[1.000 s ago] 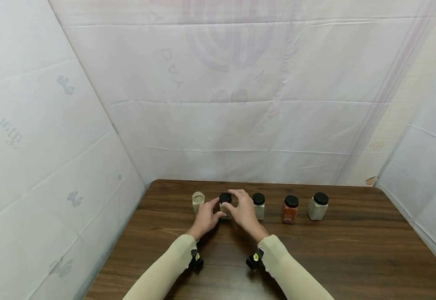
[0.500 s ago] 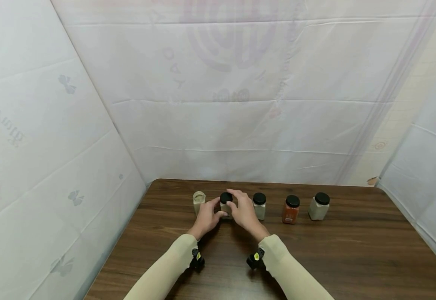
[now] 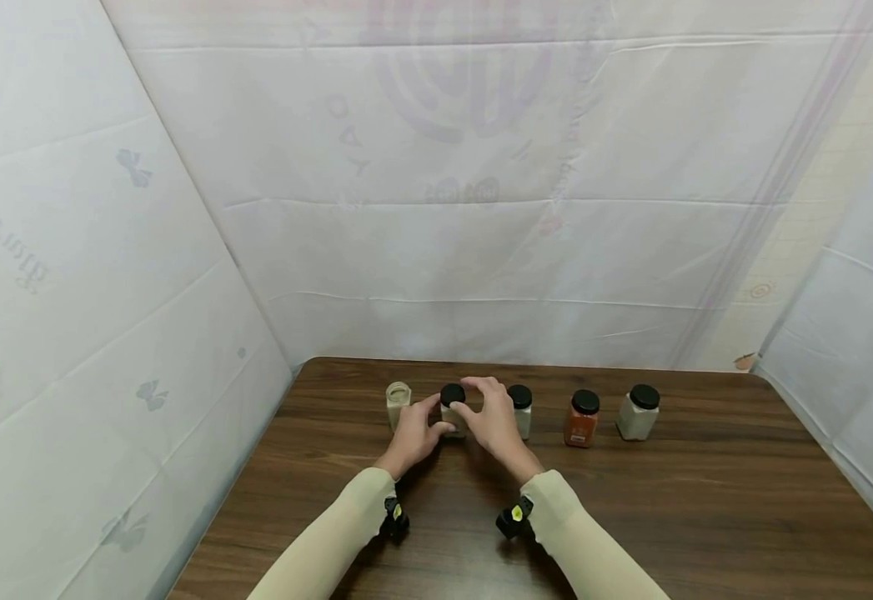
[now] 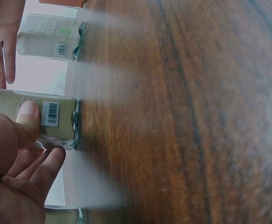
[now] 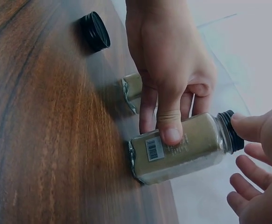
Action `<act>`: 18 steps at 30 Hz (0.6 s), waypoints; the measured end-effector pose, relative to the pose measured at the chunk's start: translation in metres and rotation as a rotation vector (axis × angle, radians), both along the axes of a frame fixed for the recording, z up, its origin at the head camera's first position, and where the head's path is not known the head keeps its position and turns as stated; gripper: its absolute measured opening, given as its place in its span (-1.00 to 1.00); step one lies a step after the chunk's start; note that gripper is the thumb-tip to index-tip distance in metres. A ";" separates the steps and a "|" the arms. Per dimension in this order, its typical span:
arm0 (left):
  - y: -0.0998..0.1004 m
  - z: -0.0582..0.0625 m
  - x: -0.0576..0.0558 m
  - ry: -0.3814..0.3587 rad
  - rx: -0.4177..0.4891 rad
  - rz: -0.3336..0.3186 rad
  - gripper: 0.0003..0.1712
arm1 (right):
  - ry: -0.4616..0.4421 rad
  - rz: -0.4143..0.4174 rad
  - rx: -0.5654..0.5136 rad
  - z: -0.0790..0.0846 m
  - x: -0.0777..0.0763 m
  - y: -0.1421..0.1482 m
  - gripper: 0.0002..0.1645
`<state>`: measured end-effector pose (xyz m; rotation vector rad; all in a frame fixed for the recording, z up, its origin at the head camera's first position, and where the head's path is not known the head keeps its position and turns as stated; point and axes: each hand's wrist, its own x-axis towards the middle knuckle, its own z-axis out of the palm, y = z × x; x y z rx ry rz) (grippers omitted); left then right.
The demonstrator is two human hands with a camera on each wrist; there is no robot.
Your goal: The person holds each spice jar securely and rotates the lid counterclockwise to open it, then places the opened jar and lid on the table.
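Observation:
My left hand (image 3: 415,435) grips a square glass jar (image 5: 191,149) of tan powder, thumb across its barcode side. The jar stands upright on the table with its black screw lid (image 5: 231,131) on. My right hand (image 3: 494,421) is at the lid: its thumb touches or lies right against the lid's edge, while the other fingers are spread away from it. To the left of the held jar stands a lidless jar (image 3: 398,396), partly behind my left hand. A loose black lid (image 5: 95,31) lies on the table in the right wrist view.
To the right, in a row, stand a pale jar (image 3: 522,421) close behind my right hand, an orange-red jar (image 3: 581,427) and another pale jar (image 3: 637,418), all black-lidded. The brown wooden table (image 3: 706,500) ends at a white sheet wall (image 3: 481,275).
My right hand has shifted slightly right, and its fingers have spread away from the lid. My left hand keeps its grip on the jar, which has not moved.

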<state>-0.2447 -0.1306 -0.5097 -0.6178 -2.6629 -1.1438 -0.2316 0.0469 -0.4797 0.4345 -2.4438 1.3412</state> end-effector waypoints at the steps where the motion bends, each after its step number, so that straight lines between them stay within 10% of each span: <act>1: 0.000 0.000 0.000 -0.001 0.002 -0.002 -0.44 | 0.000 -0.005 -0.002 0.000 0.000 0.000 -0.49; 18: 0.000 0.002 0.000 -0.021 0.002 -0.005 -0.41 | -0.090 0.091 0.116 0.004 -0.003 0.000 -0.49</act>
